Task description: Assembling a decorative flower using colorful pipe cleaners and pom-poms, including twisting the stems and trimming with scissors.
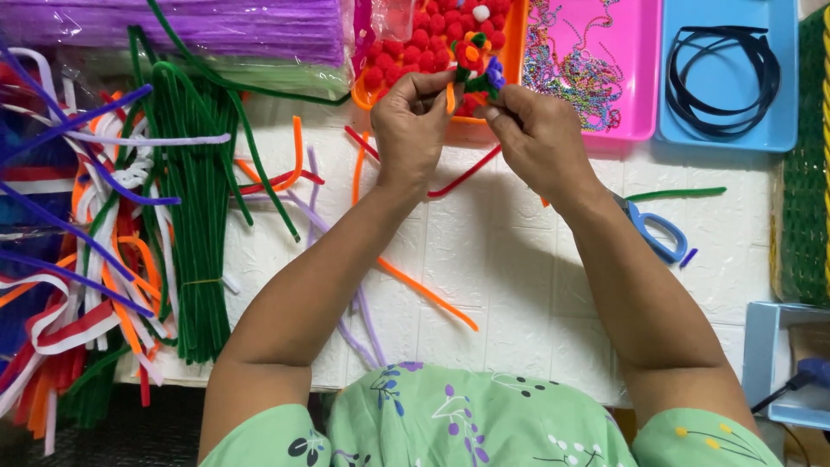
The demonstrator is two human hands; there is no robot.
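Note:
My left hand (pixel 413 121) and my right hand (pixel 538 134) meet above the white brick-patterned table (pixel 519 251), both pinching a small craft piece (pixel 474 69) of twisted orange, green and purple pipe cleaners. The piece is held up in front of an orange tray (pixel 517 52) of red pompoms. Loose red, orange and lilac pipe cleaners (pixel 428 298) lie on the table under my forearms.
A big pile of green, white, orange and purple pipe cleaners (pixel 186 216) fills the left. A pink tray (pixel 640 86) with beaded chains and a blue tray (pixel 782 130) with black headbands stand at the back right. Blue-handled scissors (pixel 657 232) lie by my right wrist.

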